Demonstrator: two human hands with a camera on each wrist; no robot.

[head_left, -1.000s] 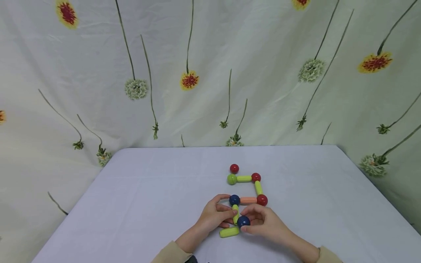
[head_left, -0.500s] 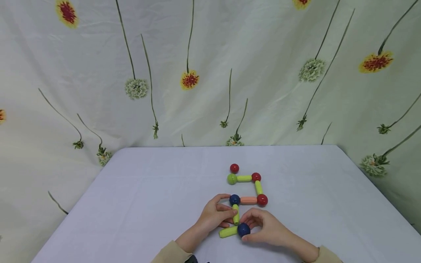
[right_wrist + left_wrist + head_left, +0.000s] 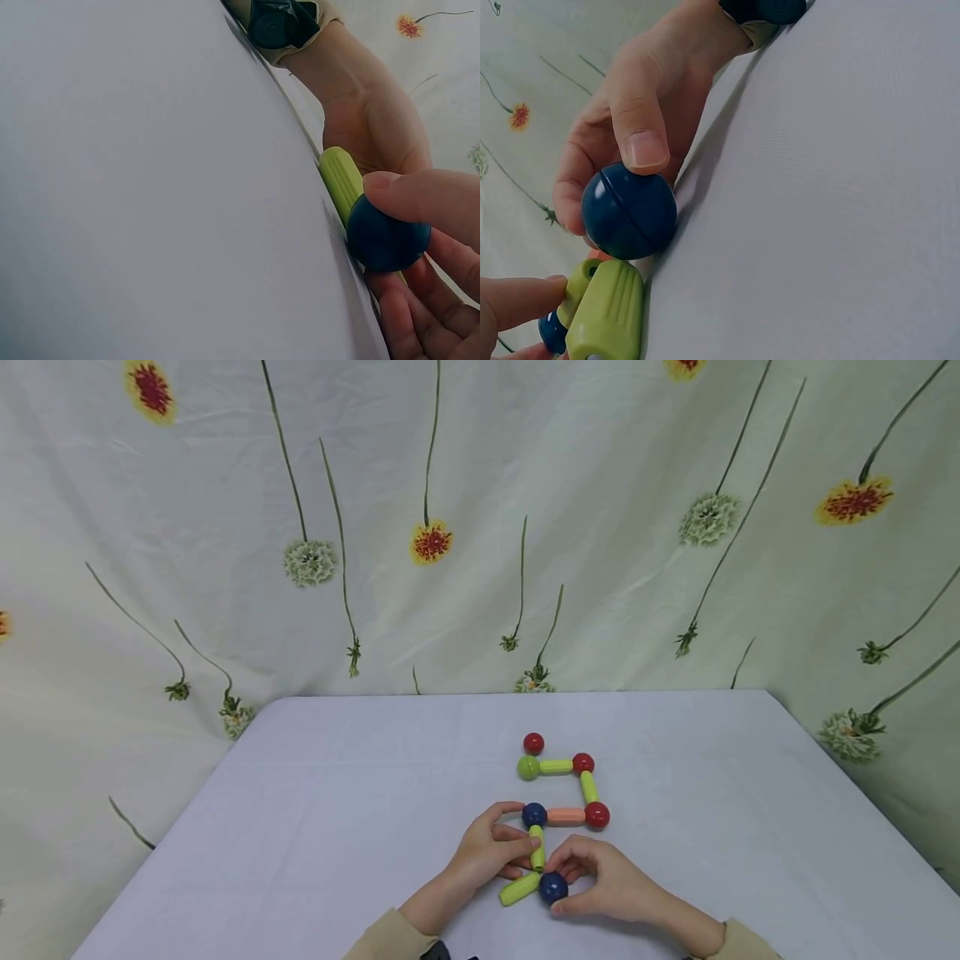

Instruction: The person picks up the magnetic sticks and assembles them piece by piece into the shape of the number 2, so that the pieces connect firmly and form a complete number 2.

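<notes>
Right hand (image 3: 603, 881) first: I've got its thumb and fingers clamped on the near blue ball (image 3: 553, 887), thumb on one side, fingertips on the other. That ball sits low at the bench (image 3: 375, 793); from here I can't tell whether it touches the cloth. Against its side comes one end of the slanted lime stick (image 3: 519, 889), lying just in front of my left hand (image 3: 483, 852).

Over to that left hand: thumb across the held lime stick (image 3: 537, 848), other fingers curled in behind it, and the index fingertip reaching up to the far blue ball (image 3: 534, 815). The held stick runs from that ball toward me, its near end close by the slanted one; I can't make out if those two meet.

Follow the chain away! From the far blue ball, the coral stick (image 3: 566, 817) heads right to the near red ball (image 3: 597, 815), the middle lime stick (image 3: 588, 787) climbs to the corner red ball (image 3: 582, 763), and the top lime stick (image 3: 556, 767) turns left to the green ball (image 3: 528, 767). Just behind the green one, the top red ball (image 3: 533, 743). Beyond the bench hangs the flower-print curtain (image 3: 480, 610).
</notes>
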